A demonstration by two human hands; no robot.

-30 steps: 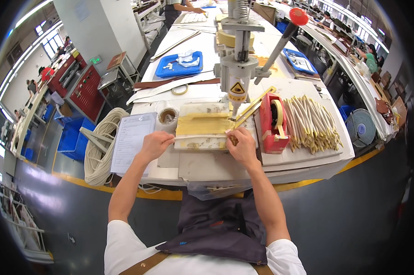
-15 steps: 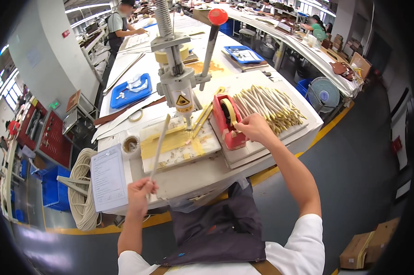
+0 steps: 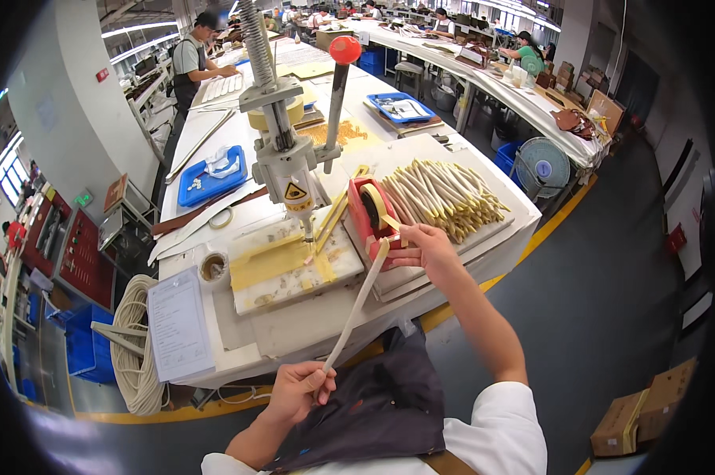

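Note:
My left hand [image 3: 300, 392], low and left of centre, pinches the lower end of a pale cord piece [image 3: 357, 309]. The cord slants up to the right, its yellowish far end close to my right fingers. My right hand [image 3: 427, 249] is closed on a strip of yellowish tape [image 3: 391, 223] that runs from the roll in a red tape dispenser [image 3: 361, 207]. Whether the cord end touches the tape is hard to tell. Just behind the dispenser lies a heap of similar cord pieces [image 3: 444, 194] with yellow-wrapped ends.
A hand press [image 3: 290, 170] with a red-knobbed lever stands over a tape-covered white board [image 3: 266, 286]. Left of it are a blue tray [image 3: 185, 190], a tape roll [image 3: 212, 267], a printed sheet [image 3: 167, 324] and a hanging cord coil [image 3: 132, 356]. Other people work farther back.
My left hand has moved right and down, bringing the cord's upper end to the dispenser. My right hand has drawn a short strip of tape out. The view has shifted slightly.

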